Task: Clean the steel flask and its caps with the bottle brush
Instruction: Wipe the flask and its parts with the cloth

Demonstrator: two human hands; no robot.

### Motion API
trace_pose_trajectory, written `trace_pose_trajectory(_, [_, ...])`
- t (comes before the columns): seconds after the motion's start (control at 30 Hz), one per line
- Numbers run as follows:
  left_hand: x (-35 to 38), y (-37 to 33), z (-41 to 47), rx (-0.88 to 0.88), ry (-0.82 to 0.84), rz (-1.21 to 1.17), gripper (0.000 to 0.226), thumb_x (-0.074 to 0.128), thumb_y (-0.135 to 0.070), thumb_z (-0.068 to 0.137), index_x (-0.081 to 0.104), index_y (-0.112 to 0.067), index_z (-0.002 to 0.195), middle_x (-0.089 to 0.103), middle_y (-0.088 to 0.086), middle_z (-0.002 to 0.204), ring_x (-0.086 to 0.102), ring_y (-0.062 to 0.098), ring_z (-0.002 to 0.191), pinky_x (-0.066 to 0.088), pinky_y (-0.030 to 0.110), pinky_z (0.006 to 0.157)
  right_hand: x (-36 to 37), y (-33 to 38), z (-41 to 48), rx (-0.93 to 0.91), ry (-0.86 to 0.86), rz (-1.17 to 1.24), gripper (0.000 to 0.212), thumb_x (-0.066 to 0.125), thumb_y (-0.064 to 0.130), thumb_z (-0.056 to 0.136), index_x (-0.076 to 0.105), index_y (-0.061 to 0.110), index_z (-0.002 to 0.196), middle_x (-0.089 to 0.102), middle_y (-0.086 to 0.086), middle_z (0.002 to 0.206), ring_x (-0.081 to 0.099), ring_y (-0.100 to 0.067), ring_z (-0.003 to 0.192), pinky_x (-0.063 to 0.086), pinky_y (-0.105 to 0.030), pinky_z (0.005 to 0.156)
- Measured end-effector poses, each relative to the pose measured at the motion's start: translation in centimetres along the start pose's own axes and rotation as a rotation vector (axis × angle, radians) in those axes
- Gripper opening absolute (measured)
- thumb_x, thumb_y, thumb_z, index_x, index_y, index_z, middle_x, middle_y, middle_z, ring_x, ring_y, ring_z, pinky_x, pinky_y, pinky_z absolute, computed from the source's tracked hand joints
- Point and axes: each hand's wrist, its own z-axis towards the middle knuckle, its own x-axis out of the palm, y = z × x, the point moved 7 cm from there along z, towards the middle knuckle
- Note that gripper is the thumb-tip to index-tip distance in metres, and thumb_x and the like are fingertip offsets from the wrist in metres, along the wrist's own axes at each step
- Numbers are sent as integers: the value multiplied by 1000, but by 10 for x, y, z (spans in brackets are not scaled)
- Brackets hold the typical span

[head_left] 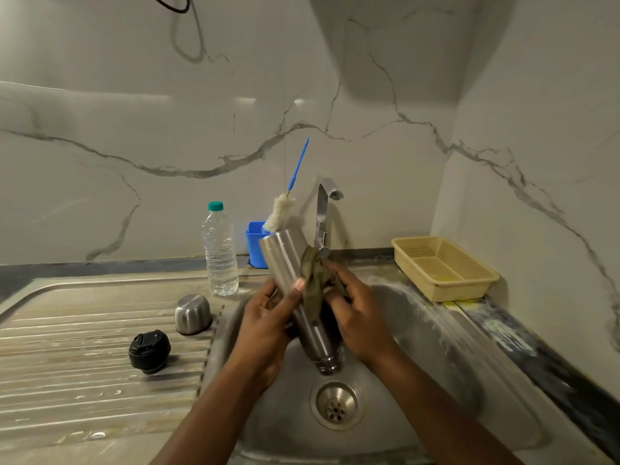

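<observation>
Steel flask (pixel 292 263) held tilted over sink (pixel 419 347). Long axis steep, upper left to lower right, ridged neck end low near drain. Left hand (pixel 265 330) fingers curled round mid-body. Right hand (pixel 359 317) pinches olive cloth (pixel 313 280) against flask's right side. Bottle brush (pixel 280 213) unheld, just behind flask's top end. Flask brushed steel, smooth. Steel cup cap (pixel 193 313) and black stopper (pixel 150 351) on drainboard (pixel 84 330), left.
</observation>
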Motion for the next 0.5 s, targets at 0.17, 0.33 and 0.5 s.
trace_pose_trajectory(0.17, [9,3,-4,-2,74,39,47,68,-26,92,63,-12,136,75,17,121,74,36,111,60,49,90,3,15,-2,-89,22,2,61,48,14,110,29,40,161,38,23,161,39,9,144,38,-10,110])
trace_pose_trajectory(0.33, [-18,-7,5,-19,-137,-210,52,73,-29,87,65,-9,135,73,21,125,73,35,111,58,54,98,6,5,-1,-124,114,-74,55,70,-6,92,68,30,134,66,20,138,62,-4,127,50,-17,101])
trace_pose_trajectory(0.5, [-47,-19,12,-19,-283,-377,54,75,-29,90,61,-10,139,68,21,135,72,35,120,58,58,100,-9,-19,1,-51,87,-110,43,67,-18,78,84,13,102,77,10,119,73,0,96,55,-13,80])
